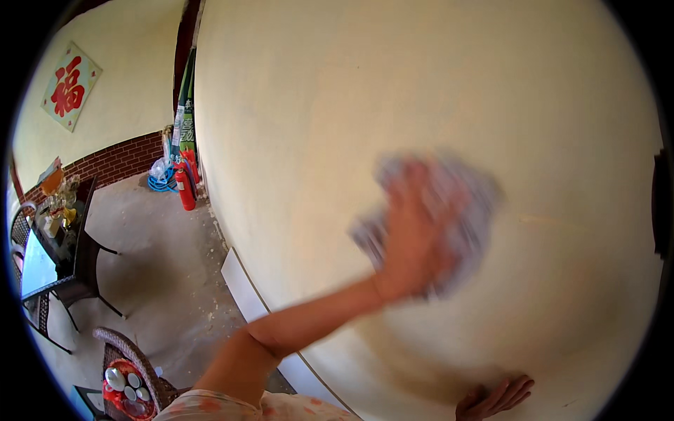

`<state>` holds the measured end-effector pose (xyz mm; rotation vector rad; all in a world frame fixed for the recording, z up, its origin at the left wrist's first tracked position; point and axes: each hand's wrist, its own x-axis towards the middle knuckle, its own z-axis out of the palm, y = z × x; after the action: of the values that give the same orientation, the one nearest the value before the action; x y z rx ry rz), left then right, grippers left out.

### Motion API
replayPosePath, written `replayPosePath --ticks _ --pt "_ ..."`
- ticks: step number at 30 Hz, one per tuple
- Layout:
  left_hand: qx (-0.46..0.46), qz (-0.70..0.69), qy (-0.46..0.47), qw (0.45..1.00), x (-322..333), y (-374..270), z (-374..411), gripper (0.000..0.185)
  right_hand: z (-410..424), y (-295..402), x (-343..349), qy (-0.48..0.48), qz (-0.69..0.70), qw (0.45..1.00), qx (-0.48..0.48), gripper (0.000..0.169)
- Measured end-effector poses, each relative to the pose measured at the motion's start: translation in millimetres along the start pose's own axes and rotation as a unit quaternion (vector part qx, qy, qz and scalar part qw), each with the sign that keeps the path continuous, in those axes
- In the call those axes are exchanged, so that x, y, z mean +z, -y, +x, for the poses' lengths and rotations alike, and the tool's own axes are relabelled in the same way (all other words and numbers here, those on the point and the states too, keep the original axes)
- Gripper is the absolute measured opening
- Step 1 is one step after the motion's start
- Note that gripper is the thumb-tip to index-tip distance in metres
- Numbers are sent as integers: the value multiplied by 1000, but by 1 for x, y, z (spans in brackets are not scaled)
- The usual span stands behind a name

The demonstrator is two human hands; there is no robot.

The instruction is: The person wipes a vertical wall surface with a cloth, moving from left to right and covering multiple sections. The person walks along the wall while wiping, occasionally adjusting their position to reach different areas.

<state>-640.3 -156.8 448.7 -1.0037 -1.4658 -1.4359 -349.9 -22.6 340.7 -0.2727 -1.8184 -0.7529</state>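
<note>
My left hand (413, 237) is spread over a crumpled grey-and-white cloth (474, 210) and presses it to a cream-painted wall (326, 121). Both hand and cloth are blurred, so the exact grip of the fingers is hard to see. Lower down on the right, my right hand (495, 397) rests against the same wall, fingers extended and nothing held. A faint streak (547, 218) marks the wall to the right of the cloth.
A white board (247, 287) leans along the wall's foot. Red fire extinguishers (184, 187) and a blue hose (160, 181) stand in the corner. At left are a dark table (66, 252) and a wicker chair (124, 337) bearing a red tray with a tea set (116, 379).
</note>
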Motion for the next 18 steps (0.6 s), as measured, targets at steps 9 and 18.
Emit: replayPosePath --ticks 9,18 --pt "332 -60 118 934 31 -52 -54 45 6 9 7 -103 49 993 -4 63" --pt "37 43 -142 988 -65 100 83 66 6 16 2 -77 6 997 12 70"
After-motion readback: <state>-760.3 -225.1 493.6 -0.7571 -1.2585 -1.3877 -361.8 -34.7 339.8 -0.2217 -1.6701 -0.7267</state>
